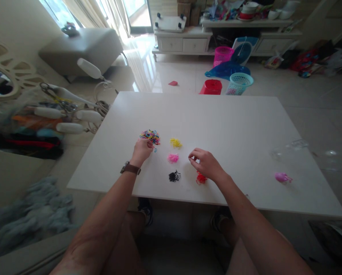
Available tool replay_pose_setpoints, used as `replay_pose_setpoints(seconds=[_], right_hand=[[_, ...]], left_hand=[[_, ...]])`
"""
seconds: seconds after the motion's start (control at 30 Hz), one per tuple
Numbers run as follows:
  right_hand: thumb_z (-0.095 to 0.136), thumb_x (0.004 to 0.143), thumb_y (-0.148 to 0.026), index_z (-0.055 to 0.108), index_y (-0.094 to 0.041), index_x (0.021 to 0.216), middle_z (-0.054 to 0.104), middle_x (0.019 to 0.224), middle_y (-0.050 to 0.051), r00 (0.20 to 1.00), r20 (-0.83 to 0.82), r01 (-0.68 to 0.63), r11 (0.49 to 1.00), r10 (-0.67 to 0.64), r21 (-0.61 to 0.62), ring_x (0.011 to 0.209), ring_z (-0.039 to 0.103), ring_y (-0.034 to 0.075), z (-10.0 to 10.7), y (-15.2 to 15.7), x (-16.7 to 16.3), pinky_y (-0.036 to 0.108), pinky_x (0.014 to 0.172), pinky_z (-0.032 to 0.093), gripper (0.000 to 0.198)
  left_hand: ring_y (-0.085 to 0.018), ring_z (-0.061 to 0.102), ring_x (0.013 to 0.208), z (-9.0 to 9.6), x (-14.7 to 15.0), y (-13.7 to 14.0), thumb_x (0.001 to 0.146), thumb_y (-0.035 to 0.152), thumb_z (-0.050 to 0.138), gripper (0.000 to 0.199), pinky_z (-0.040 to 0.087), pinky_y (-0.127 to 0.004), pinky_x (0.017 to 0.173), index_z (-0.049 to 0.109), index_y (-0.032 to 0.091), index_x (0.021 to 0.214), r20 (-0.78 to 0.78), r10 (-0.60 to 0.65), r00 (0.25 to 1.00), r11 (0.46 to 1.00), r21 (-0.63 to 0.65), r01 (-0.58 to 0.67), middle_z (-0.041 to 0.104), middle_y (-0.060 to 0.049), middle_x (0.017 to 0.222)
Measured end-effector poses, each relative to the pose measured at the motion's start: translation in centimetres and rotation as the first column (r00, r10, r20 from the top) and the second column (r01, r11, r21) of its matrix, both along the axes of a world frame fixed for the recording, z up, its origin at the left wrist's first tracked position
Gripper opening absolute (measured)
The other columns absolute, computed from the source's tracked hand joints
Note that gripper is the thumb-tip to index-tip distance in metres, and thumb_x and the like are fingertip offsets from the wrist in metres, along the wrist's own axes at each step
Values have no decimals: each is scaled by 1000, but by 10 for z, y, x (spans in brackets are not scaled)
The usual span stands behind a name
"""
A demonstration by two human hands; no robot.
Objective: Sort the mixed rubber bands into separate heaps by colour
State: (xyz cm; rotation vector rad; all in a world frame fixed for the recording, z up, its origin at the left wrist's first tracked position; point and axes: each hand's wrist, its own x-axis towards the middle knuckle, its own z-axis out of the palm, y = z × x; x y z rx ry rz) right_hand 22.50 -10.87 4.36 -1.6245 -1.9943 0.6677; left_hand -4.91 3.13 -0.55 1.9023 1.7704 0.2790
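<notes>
My left hand [142,150], with a brown-strapped watch [131,168] on its wrist, is at the near edge of a mixed-colour pile of small rubber bands [150,136]. Its fingers are closed together; a reddish bit shows by the fingertips, too small to make out. One loose blue band [155,150] lies beside them. Over the red bands [201,178] hovers my right hand [204,162], thumb and forefinger pinched; anything between them is too small to tell. Between my hands lie small heaps of yellow bands [176,143], pink bands [173,158] and black bands [175,176].
The white table [216,118] carries a purple-pink item [282,177] and a clear plastic thing [298,144] at the right. Beyond its far edge stand a red bin [212,87] and a light-blue basket [239,82]. A white lamp-like fixture [89,115] rises by the left edge.
</notes>
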Motion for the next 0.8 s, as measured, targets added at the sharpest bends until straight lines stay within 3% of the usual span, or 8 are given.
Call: replay_pose_setpoints(seconds=[0.4,0.63,0.8], right_hand=[[57,90,-16,68,-19,85,66,89,3,1000,14,-2,1000,2,-26,75,61,14,0,-1,2,27,73,43,12],[57,90,-15,67,-19,84,65,88,3,1000,23,-14,1000,14,-21,74,61,14,0,0,3,27,72,43,12],[57,90,-16,67,-20,84,66,88,3,999,37,-9,1000,10,-18,74,61,14,-1,0,4,27,72,43,13]], left_hand=[[-22,68,84,-15,4,6,71,25,65,21,49,-27,77,76,14,86,-139,-73,988,997,-29,70,75,-10,88],[-23,68,89,-28,0,8,76,19,62,13,48,-28,80,73,15,82,-200,-93,975,996,-25,90,74,-11,89],[-24,67,94,-19,5,7,77,19,61,7,49,-29,82,67,16,75,-173,-100,980,995,-48,93,73,-11,87]])
